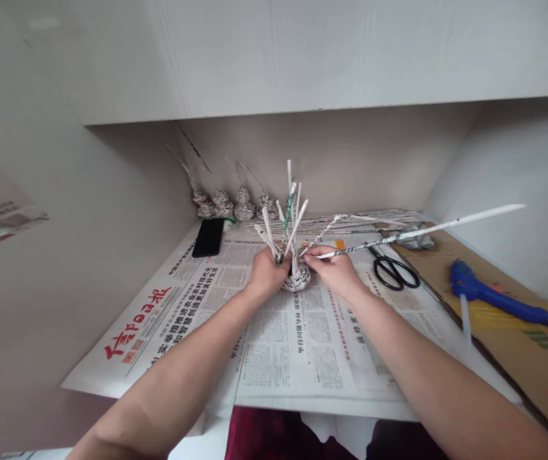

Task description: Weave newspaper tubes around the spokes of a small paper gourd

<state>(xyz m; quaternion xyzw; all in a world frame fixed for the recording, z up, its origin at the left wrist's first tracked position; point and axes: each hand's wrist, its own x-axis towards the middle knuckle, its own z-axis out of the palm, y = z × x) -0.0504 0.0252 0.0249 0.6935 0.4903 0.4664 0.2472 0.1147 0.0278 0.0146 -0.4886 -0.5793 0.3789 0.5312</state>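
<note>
A small round woven piece of rolled newspaper [297,280] stands on the newspaper sheets between my hands, with several paper sticks [297,220] pointing up out of it. My left hand [268,271] is closed around its left side, at the base of the upright sticks. On the right, my right hand [332,268] pinches a long rolled paper strip [412,231] close to the weave; the strip's far end reaches up to the right. Another bent paper strip [320,234] rises from the same side. The fingertips partly hide the weave.
Several finished gourd-shaped paper pieces [243,204] line the back wall. A black phone [208,237] lies left, and loose paper sticks [302,225] lie behind. Black scissors [395,271] and a blue glue gun [494,294] on cardboard [518,345] are right. A ledge [326,70] overhangs the back.
</note>
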